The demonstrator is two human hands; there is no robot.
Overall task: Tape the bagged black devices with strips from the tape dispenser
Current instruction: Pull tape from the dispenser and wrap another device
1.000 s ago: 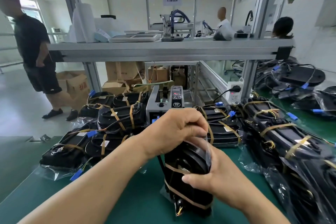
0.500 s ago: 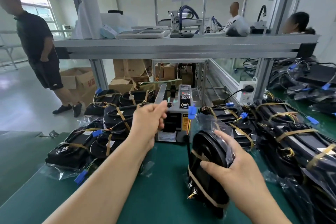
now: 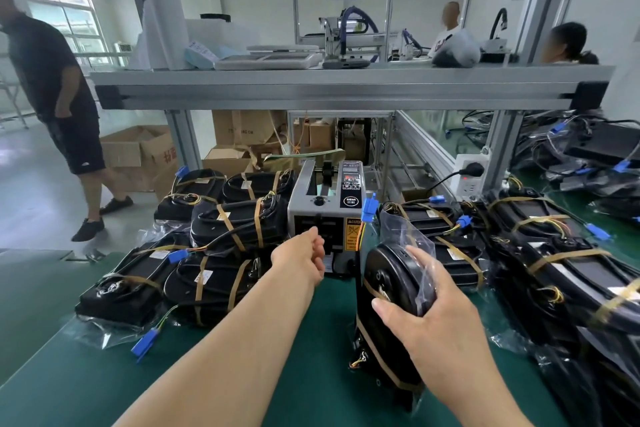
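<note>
- A green bench mat (image 3: 104, 374) covered the worktop of a factory bay, under an aluminium shelf (image 3: 346, 87) loaded with odds and ends.
- A grey tape dispenser (image 3: 325, 204) stood at the middle back of the mat, its outlet facing the worker.
- The left hand (image 3: 301, 260) reached out to that outlet with its fingers loosely curled. Whether they pinched a strip could not be made out.
- The right hand (image 3: 426, 319) gripped a bagged black device (image 3: 388, 274), thumb on the near face and fingers wrapped over the rounded top and its loose plastic.
- That device stood on end on the mat, just right of the dispenser, with brown tape bands already round its lower part.
- Taped devices lay stacked in a left pile (image 3: 235, 225) and a right pile (image 3: 554, 274), on either side of the dispenser.
- A bystander in dark clothes (image 3: 52, 80) stood on the floor to the far left, near open cardboard boxes (image 3: 138, 152).
</note>
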